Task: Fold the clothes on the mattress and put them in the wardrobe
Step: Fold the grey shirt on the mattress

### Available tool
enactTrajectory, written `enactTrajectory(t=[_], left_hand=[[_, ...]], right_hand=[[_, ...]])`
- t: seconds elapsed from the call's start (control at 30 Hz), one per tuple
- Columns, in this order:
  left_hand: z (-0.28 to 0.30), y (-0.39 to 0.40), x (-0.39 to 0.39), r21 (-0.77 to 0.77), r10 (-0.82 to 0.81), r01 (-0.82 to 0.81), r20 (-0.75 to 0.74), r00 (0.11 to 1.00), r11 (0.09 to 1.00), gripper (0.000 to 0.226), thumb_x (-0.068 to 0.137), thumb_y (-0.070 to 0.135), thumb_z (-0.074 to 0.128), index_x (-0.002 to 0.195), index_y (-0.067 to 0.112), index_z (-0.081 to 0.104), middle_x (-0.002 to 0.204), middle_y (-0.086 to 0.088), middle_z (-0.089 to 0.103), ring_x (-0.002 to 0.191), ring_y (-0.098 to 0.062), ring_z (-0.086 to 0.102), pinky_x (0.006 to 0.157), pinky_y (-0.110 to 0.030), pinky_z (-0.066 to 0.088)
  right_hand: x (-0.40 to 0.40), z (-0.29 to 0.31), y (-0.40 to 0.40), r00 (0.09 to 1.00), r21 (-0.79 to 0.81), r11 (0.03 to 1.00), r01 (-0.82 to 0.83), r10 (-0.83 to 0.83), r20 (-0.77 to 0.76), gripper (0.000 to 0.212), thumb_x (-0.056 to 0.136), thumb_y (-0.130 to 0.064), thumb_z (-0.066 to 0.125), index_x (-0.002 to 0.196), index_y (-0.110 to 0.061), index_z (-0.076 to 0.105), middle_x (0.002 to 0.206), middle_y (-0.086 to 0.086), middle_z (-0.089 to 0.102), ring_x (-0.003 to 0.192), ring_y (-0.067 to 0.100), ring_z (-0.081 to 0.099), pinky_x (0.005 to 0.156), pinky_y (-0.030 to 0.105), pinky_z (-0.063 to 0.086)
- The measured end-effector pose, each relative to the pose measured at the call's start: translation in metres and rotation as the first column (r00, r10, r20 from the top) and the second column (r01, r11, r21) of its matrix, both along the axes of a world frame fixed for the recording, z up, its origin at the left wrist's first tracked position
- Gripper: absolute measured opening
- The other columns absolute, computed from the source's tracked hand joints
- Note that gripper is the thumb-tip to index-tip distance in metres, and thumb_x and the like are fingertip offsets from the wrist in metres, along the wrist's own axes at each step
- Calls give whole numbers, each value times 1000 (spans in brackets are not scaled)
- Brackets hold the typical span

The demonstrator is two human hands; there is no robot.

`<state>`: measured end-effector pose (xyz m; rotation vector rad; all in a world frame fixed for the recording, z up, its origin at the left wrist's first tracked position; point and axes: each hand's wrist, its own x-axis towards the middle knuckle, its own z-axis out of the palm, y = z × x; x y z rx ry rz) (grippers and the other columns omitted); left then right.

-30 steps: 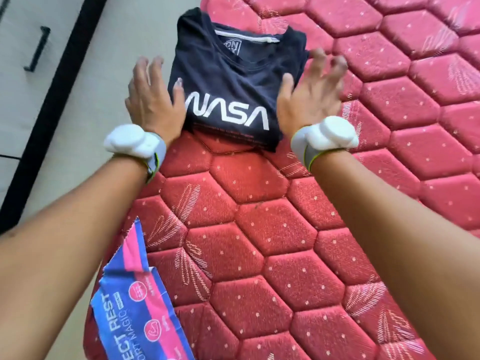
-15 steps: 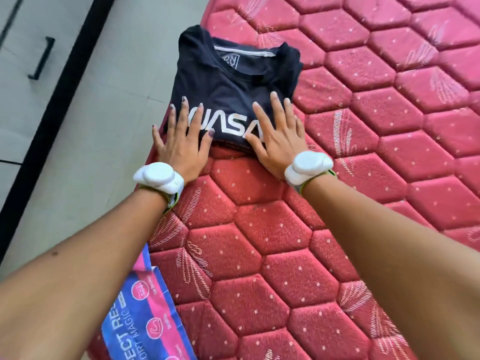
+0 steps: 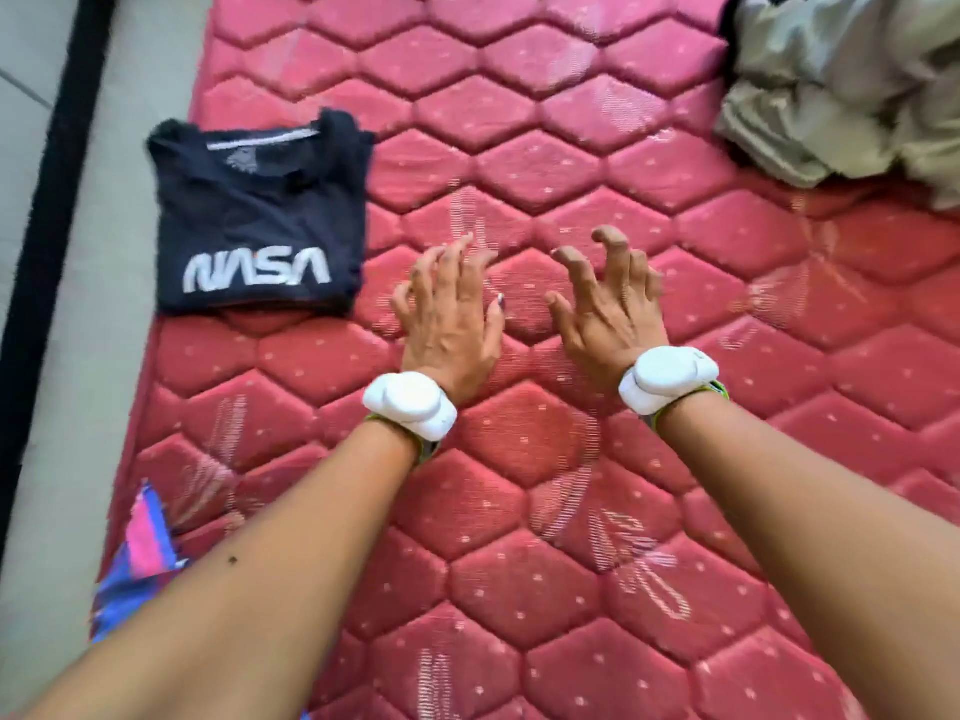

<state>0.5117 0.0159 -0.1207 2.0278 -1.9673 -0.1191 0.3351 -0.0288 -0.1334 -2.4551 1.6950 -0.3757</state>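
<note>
Left hand (image 3: 451, 319), right hand (image 3: 608, 309): fingers loosely curled, empty.

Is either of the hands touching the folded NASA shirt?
No: the left hand and right hand are off the NASA shirt.

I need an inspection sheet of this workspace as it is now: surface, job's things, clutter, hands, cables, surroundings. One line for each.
Surface: red quilted mattress with a hexagon pattern.
Job's things: folded navy NASA T-shirt lying flat near the mattress's left edge; crumpled grey-green garment at the top right, unfolded.
Clutter: blue and pink printed label at the lower left edge of the mattress.
Hands: left hand and right hand both over bare mattress, fingers loosely bent, holding nothing; a white wrist device on each wrist.
Cables: nothing seen.
Surroundings: pale floor to the left, crossed by a black strip.
</note>
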Motion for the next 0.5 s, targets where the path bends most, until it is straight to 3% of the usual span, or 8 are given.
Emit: enactTrajectory(t=[0.23,0.37,0.43,0.5], left_hand=[[25,-42,-195,73,-200,208,-108,974,975,52,80,36,40,128,19,50,140,-4,46,123,-26,38,93,-47,39],[32,-81,-270,51,-291,306,-197,936,951,51,79,30,41,127,14,50,139,-12,44,122,-33,43,96,-47,45],[35,-107,-308,20,-266,281,-262,927,959,52,79,28,44,128,13,49,142,-18,39,124,-38,42,102,-47,41],[44,-136,-336,-7,-138,143,-308,941,990,53,78,25,52,129,14,52,146,-23,29,130,-42,34,109,-43,28]], right_hand=[[-202,32,-22,968,20,977,212,-207,-141,49,86,-49,28,131,-29,33,144,17,31,117,38,38,92,48,30],[-285,50,-46,930,29,951,309,-296,-217,52,88,-36,47,137,-23,38,147,17,25,121,39,37,95,49,32],[-324,60,-64,931,51,938,343,-332,-154,55,83,-27,57,135,-20,41,143,19,27,119,40,40,93,50,39],[-350,68,-89,944,107,938,329,-330,-9,54,77,-22,60,130,-16,47,136,22,31,116,43,42,90,52,45]])
